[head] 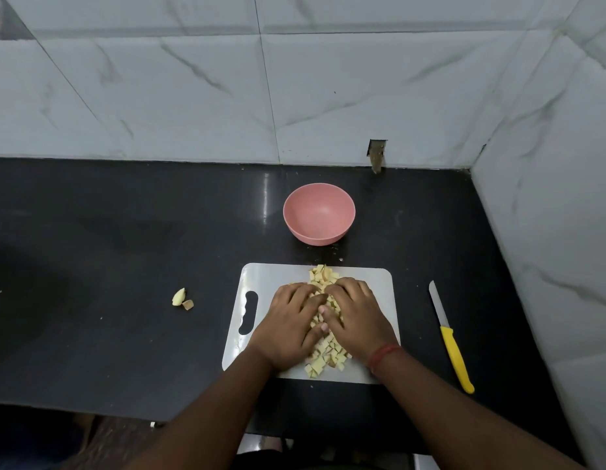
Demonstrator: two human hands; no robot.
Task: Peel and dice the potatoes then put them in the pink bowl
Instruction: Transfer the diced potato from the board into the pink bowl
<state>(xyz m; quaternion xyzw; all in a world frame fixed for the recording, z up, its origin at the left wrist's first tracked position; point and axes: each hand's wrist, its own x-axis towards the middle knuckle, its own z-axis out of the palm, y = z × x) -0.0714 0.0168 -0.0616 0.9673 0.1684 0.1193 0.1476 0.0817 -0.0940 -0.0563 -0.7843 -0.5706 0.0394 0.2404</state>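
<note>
Both hands are down on the white cutting board (369, 286), cupped around the heap of diced potato (323, 279). The left hand (288, 329) and the right hand (357, 317) lie palm-down with their fingers close together and curved inward, pressing the cubes from either side — gathering them, not yet lifting. Cubes show beyond the fingertips and in a loose spill near the wrists.

The pink bowl (318, 214) stands empty on the black table (125, 232), just beyond the board's far edge. The yellow-handled knife (450, 337) lies on the table to the right of the board, apart from it.

The risk from here, as I judge it, is spillage. The cubes are small and probably damp, and a two-handed scoop carried across the gap to the bowl may shed pieces onto the table, especially those nearest the wrists, which the palms do not enclose. A hasty lift could also nudge the light board (it looks thin). Two scraps (181, 297) lie off to the left, well apart from the board.
</note>
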